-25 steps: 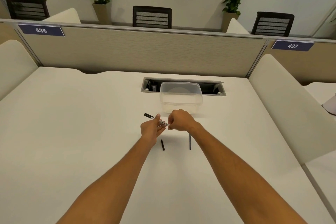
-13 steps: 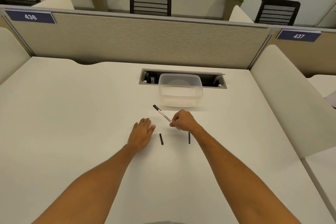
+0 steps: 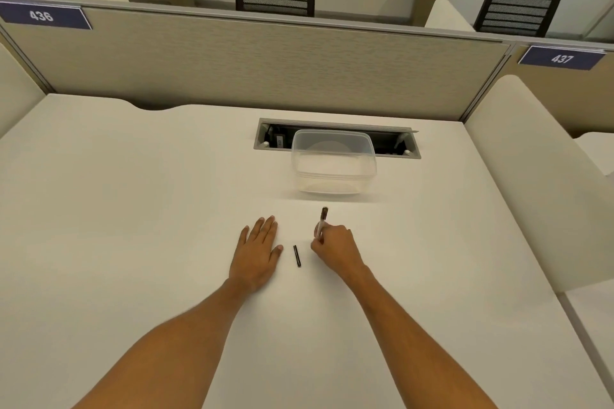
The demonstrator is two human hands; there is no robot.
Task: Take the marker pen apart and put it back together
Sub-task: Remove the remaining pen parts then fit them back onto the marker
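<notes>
My right hand point(image 3: 334, 247) is closed around the marker pen barrel point(image 3: 322, 221), a pale tube with a dark end that points away from me and sticks out above my fist. A short black pen part point(image 3: 297, 256) lies on the white desk between my two hands. My left hand point(image 3: 259, 247) rests flat on the desk, palm down, fingers spread, holding nothing. A thin black part seen earlier near my right wrist is hidden now.
A clear plastic container point(image 3: 334, 164) stands just beyond my hands, in front of an open cable slot point(image 3: 335, 138) in the desk. A beige partition point(image 3: 252, 60) closes the far side, and a rounded white divider point(image 3: 531, 176) runs along the right.
My left hand let go of the barrel and settled flat on the desk. My right hand kept the barrel and swung its dark end from leftward to pointing away from me, lowering toward the desk.
</notes>
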